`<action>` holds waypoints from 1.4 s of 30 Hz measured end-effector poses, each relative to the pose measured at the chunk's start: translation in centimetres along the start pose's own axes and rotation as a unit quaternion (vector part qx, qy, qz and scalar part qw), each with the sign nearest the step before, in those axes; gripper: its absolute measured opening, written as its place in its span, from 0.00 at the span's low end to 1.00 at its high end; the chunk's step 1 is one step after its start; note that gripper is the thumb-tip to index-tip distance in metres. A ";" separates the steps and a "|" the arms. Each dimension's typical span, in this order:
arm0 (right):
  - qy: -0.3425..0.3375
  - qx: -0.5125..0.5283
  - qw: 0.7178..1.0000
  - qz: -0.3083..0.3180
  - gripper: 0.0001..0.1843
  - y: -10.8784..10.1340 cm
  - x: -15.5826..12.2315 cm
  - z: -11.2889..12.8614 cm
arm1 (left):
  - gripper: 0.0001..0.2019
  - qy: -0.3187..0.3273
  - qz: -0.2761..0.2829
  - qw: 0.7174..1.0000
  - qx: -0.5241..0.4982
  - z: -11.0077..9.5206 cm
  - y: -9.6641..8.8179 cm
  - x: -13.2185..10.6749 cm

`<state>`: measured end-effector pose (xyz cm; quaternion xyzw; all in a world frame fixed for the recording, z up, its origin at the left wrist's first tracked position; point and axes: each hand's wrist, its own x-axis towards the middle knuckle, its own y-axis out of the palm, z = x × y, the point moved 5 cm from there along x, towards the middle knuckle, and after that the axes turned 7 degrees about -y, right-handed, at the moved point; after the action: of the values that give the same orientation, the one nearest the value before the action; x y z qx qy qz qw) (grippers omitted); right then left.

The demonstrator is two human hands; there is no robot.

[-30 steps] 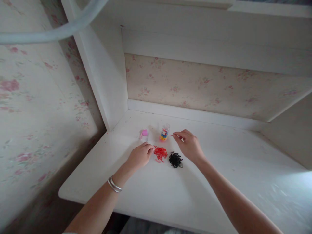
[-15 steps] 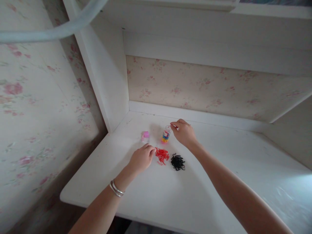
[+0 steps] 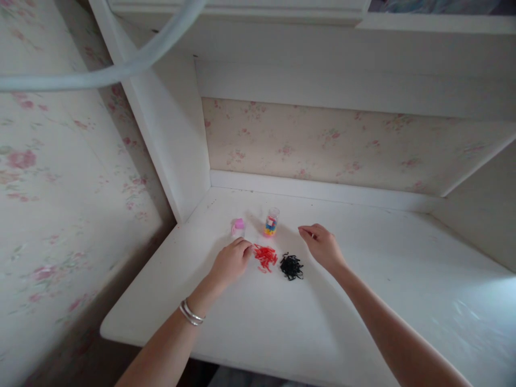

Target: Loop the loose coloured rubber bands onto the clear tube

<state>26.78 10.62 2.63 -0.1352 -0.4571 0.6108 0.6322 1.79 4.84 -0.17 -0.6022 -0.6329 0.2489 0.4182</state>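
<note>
My left hand (image 3: 231, 260) rests low over the table with its fingers pinched together at the left edge of a pile of red rubber bands (image 3: 266, 258). Whatever is between those fingertips is too small to make out. To the right of the red pile lies a heap of black rubber bands (image 3: 291, 266). Behind the piles stands a small clear jar (image 3: 271, 222), upright and without a lid, with colourful bits inside. My right hand (image 3: 320, 244) hovers to the right of the jar, apart from it, thumb and fingers closed; nothing shows in them.
A small pink and clear item (image 3: 238, 226) lies left of the jar. The white table (image 3: 250, 328) is bounded by a side panel (image 3: 181, 134) on the left and a wall behind. Overhead are a white shelf (image 3: 282, 48) and a curved white tube (image 3: 137, 62).
My right hand has moved away from the jar's mouth, rightward and a little toward me. The left hand stays beside the red pile. The view has shifted slightly.
</note>
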 end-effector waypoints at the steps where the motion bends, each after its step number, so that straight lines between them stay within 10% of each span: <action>1: 0.023 0.007 1.000 0.008 0.18 0.1 -1.3 -1.3 | 0.12 0.002 -0.006 1.000 -0.003 0.0 0.0 0.1; 11: 0.083 0.042 0.995 0.033 0.22 -1.8 -9.2 -6.7 | 0.11 0.018 -0.021 0.998 -0.057 -0.3 0.7 0.8; 23: 0.032 0.025 0.998 0.045 0.19 -1.9 -9.9 -5.6 | 0.11 0.037 -0.031 0.997 -0.053 -2.6 0.3 1.7; 34: 0.027 -0.024 0.997 0.067 0.18 -1.9 -9.9 -5.1 | 0.12 0.122 -0.113 0.985 0.040 -9.1 -5.4 6.8; 42: 0.026 -0.041 0.996 0.081 0.18 -1.8 -9.9 -5.2 | 0.11 0.100 -0.073 0.987 0.098 -8.6 -3.9 10.0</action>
<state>33.44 3.36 -2.93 -0.2132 -0.4532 0.6367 0.5863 7.47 12.34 9.85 -0.5324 -0.6026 0.2168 0.5535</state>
